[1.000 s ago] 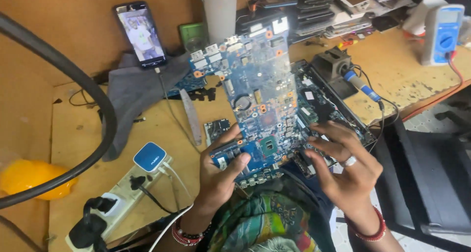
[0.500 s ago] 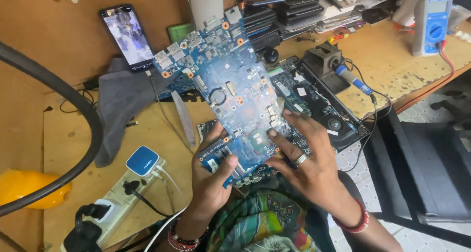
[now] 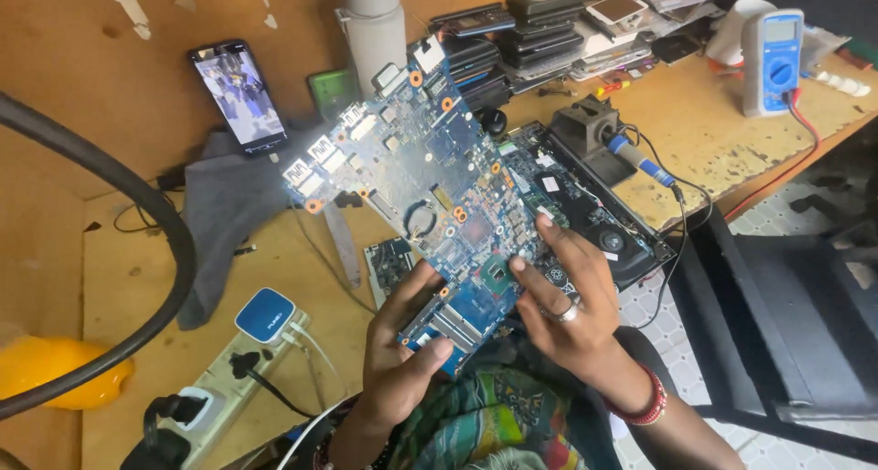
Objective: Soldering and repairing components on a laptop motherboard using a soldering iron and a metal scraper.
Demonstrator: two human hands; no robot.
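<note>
Both hands grip the blue board [image 3: 439, 196], lifted and tilted over the bench: left hand [image 3: 402, 360] clamps its near corner, right hand [image 3: 567, 296] pinches the right edge. Behind lie an open laptop [image 3: 585, 205], a phone [image 3: 240, 95] and a multimeter [image 3: 773, 58].

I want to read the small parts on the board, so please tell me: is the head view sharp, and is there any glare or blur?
Head view: the blue circuit board is sharp in even, soft light, held by the left hand and right hand; the phone screen looks bright and washed; the black cable at the left is close and soft; edges curve slightly.
</note>
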